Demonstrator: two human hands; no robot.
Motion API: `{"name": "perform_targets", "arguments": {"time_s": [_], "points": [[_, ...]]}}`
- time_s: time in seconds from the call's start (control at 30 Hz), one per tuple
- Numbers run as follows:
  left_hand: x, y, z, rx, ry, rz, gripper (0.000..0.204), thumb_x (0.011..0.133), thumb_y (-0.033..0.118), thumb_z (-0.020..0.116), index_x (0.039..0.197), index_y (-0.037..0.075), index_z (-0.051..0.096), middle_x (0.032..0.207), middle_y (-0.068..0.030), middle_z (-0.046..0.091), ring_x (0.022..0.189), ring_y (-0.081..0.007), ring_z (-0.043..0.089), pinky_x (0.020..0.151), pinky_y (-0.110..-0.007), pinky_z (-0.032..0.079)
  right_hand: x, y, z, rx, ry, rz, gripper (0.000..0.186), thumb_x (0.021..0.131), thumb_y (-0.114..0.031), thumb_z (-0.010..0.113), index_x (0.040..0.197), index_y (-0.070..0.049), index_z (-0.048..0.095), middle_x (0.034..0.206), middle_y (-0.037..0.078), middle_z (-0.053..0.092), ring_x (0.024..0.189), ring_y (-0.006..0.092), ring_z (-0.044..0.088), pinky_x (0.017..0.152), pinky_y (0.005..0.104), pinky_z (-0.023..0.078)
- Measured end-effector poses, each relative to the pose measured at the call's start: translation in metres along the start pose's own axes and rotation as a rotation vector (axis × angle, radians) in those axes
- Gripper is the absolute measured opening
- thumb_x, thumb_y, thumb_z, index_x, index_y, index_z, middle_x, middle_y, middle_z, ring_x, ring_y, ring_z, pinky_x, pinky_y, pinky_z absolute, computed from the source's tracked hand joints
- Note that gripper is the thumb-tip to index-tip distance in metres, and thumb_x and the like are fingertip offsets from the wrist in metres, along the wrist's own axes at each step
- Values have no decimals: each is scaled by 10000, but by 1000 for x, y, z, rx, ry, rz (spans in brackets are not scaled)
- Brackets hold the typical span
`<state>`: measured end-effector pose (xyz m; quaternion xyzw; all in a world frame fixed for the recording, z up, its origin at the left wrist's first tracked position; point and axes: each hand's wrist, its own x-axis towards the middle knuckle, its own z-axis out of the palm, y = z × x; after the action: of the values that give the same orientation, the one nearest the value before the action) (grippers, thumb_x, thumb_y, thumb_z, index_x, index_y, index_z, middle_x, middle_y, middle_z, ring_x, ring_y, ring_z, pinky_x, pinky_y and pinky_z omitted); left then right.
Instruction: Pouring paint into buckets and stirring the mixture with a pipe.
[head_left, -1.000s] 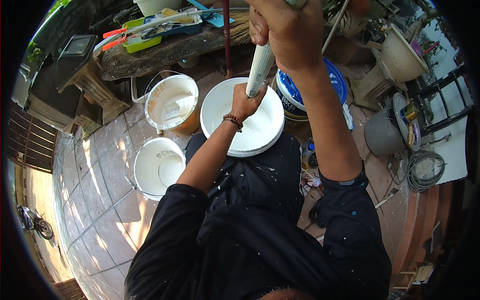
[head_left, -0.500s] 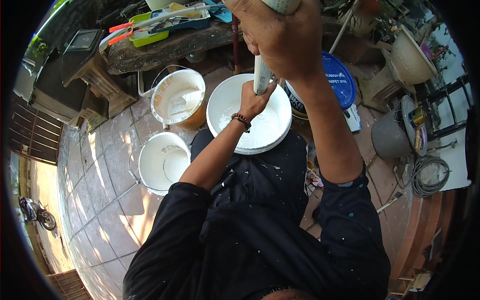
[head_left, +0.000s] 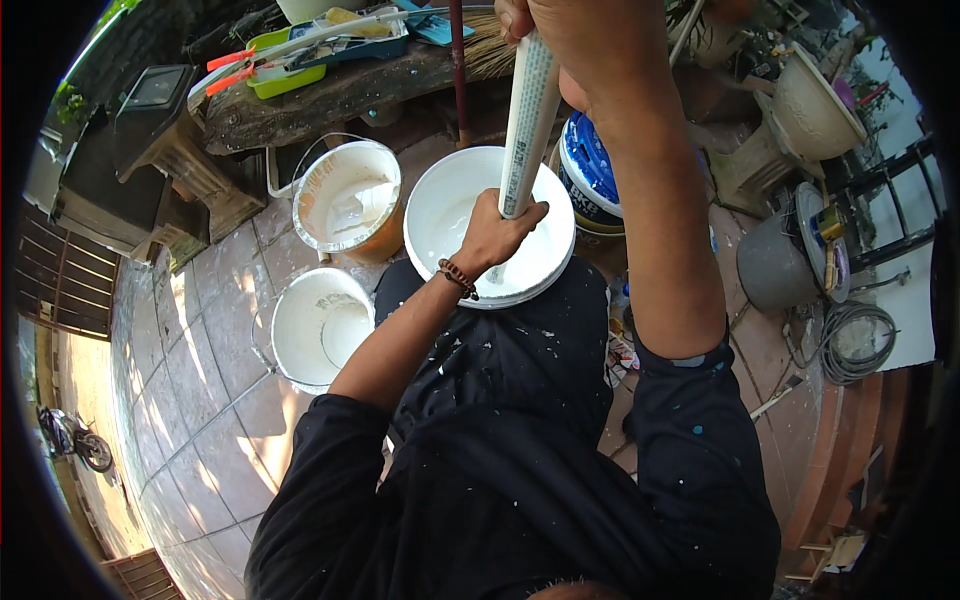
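Note:
A white plastic pipe (head_left: 528, 125) with small printing stands tilted over a white bucket (head_left: 424, 205) by my knees. My left hand (head_left: 503, 232), with a beaded bracelet at its wrist, is wrapped round the pipe above the bucket's opening. Higher up, my right hand (head_left: 600, 45) grips the same pipe near the top edge of the view; its upper part is cut off. Below my left hand the pipe's lower end goes down into white, paint-like liquid (head_left: 540, 262). The bucket rests against my dark trousers, which carry white specks.
Left of the white bucket stand a paint-stained bucket (head_left: 383, 240) and another white pail (head_left: 290, 325). A blue-lidded paint pail (head_left: 588, 165) is partly behind my right forearm. A wooden bench (head_left: 300, 118) bears a green tray (head_left: 290, 82). A coiled hose (head_left: 858, 345) lies right.
My right hand has shifted up and right, exposing more of the pipe. My left hand is slightly lower and further left. A broom head now shows behind, while my forearm hides more of the blue lid.

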<state>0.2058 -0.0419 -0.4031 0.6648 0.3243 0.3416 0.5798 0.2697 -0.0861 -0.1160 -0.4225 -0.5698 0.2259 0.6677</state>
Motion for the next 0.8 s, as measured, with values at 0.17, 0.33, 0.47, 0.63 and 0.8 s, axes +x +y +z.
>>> {"name": "perform_targets", "arguments": {"time_s": [0.17, 0.33, 0.47, 0.63, 0.8], "points": [[-10, 1, -20, 141, 64, 46, 382, 864, 304, 733, 692, -28, 656, 601, -86, 638, 514, -157, 600, 523, -322, 477, -7, 9, 4, 229, -25, -51, 261, 962, -197, 684, 756, -40, 653, 560, -28, 529, 436, 61, 492, 394, 240, 363], [-7, -1, -26, 233, 236, 169, 362, 907, 226, 672, 629, 13, 578, 559, -37, 563, 515, -123, 526, 528, -313, 432, -18, 12, 1, 251, -153, -100, 254, 964, -182, 684, 757, -41, 642, 580, -24, 544, 437, 58, 497, 393, 237, 366], [9, -9, -30, 276, 315, 285, 394, 887, 277, 708, 710, -74, 674, 589, -155, 653, 501, -225, 648, 502, -354, 486, -22, 14, 0, 320, -195, -74, 199, 952, -154, 695, 801, -30, 655, 628, -14, 585, 465, 65, 521, 415, 238, 389], [41, -30, -9, 107, 288, 422, 373, 891, 276, 716, 736, -58, 657, 595, -100, 630, 516, -166, 594, 518, -344, 481, -28, 30, 7, 87, -157, -401, 124, 923, -105, 694, 901, 17, 683, 727, 38, 686, 686, 121, 671, 604, 276, 495], [56, -31, 18, 57, 144, 460, 356, 867, 307, 731, 777, -31, 667, 652, -95, 651, 587, -164, 615, 577, -334, 497, -30, 18, 8, -126, 60, -727, 96, 910, -71, 713, 884, 15, 680, 735, 43, 690, 693, 112, 670, 611, 274, 500]]}}
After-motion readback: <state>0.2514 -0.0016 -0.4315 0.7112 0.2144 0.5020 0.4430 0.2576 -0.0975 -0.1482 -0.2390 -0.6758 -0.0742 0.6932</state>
